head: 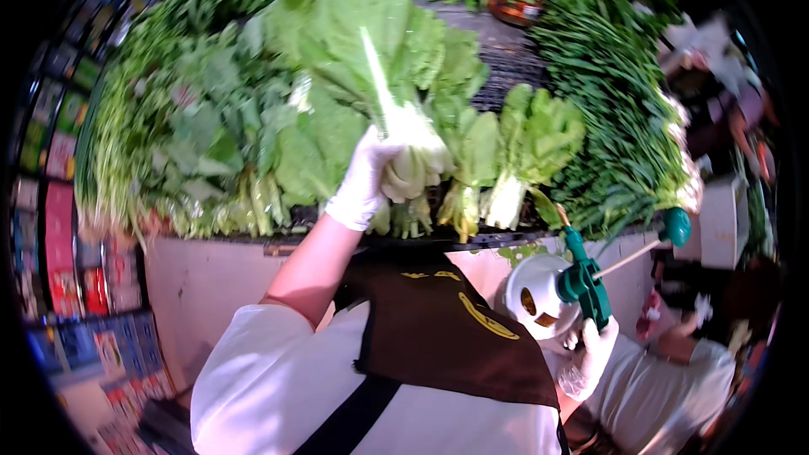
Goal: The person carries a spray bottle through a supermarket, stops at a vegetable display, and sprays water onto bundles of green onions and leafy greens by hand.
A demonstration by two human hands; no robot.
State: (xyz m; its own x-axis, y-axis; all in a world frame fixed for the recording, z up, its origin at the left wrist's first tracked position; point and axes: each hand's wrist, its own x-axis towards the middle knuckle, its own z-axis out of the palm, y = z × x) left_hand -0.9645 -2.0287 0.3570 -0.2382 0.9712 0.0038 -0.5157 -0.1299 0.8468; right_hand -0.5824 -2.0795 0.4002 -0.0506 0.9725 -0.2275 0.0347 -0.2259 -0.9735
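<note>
My left hand (pixel 374 167), in a thin whitish glove, grips the pale stalks of a bunch of leafy greens (pixel 366 19) and holds it over the vegetable display. At the lower right my right hand (pixel 591 347), also gloved, is closed round the green handle of a pump spray bottle (pixel 537 287) with a white body. The sprayer's brass-coloured nozzle points up towards the display's front edge, and its pump knob (pixel 676 226) sticks out to the right. More lettuce-like bunches (pixel 512 158) lie just right of my left hand.
Dark green long-leaved vegetables (pixel 607 101) are heaped on the right, thin-stemmed greens (pixel 114 158) on the left. The black display edge (pixel 480 240) runs before me. A person in a white shirt (pixel 663 385) stands close at the lower right. Shelves of packaged goods (pixel 60 215) line the left.
</note>
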